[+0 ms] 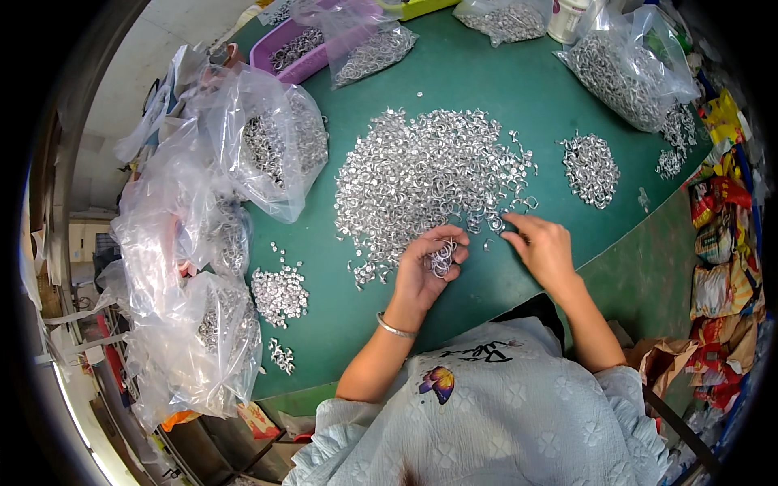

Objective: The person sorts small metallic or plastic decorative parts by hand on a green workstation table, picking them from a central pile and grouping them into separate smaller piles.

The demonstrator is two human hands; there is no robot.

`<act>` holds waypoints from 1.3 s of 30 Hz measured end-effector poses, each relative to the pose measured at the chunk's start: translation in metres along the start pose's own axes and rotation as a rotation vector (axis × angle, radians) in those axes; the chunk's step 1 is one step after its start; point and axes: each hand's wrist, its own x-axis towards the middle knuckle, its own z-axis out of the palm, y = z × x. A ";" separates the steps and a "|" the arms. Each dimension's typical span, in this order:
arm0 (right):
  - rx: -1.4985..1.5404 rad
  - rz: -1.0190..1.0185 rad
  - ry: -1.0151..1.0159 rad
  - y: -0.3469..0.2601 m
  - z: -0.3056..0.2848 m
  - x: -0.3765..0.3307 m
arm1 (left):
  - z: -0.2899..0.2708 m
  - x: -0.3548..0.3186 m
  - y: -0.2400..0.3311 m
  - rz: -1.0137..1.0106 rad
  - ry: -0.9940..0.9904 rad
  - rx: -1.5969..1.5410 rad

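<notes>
A broad heap of small silver metal rings (429, 170) lies on the green tabletop. My left hand (421, 263) is at the heap's near edge, palm up, fingers curled round a bunch of metal rings (442, 259). To its right, my right hand (541, 247) reaches in at the heap's lower right edge. Thumb and forefinger are apart there, close to a few loose rings (496, 222); I see nothing held between them. The other right fingers are folded and partly hidden. A bangle (395, 326) circles my left wrist.
Smaller piles sit on both sides: a right pile (592, 168) and a left pile (280, 295). Clear bags of metal parts crowd the left edge (182, 267) and far right (628, 77). A purple basket (263, 55) and a white cup (566, 20) stand at the back.
</notes>
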 end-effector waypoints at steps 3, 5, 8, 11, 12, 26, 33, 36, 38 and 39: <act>-0.162 -0.013 -0.008 -0.007 0.013 0.000 | -0.010 0.001 -0.007 -0.034 -0.026 0.076; -0.068 0.021 -0.014 -0.005 0.011 0.002 | -0.012 0.001 -0.009 -0.066 0.114 0.443; 0.094 0.121 -0.105 0.000 -0.004 0.006 | 0.003 -0.001 -0.018 0.284 0.219 0.932; 0.013 0.190 -0.082 -0.002 -0.013 0.009 | 0.003 0.005 -0.024 0.788 0.271 1.413; -0.057 0.203 -0.048 -0.003 -0.013 0.010 | 0.005 0.008 -0.026 0.819 0.249 1.539; 0.134 0.203 0.016 -0.003 -0.013 0.012 | 0.013 0.037 -0.019 0.973 0.092 1.568; 0.630 0.316 -0.135 -0.015 0.008 0.027 | -0.005 -0.003 0.017 0.175 -0.128 0.173; 0.186 -0.005 -0.069 -0.035 0.024 0.040 | -0.007 -0.013 0.015 0.227 -0.057 0.079; 0.016 -0.073 -0.063 -0.042 0.033 0.046 | 0.004 -0.018 0.017 0.242 0.054 0.008; -0.056 -0.098 -0.074 -0.039 0.041 0.047 | -0.001 -0.016 0.017 0.231 0.147 0.178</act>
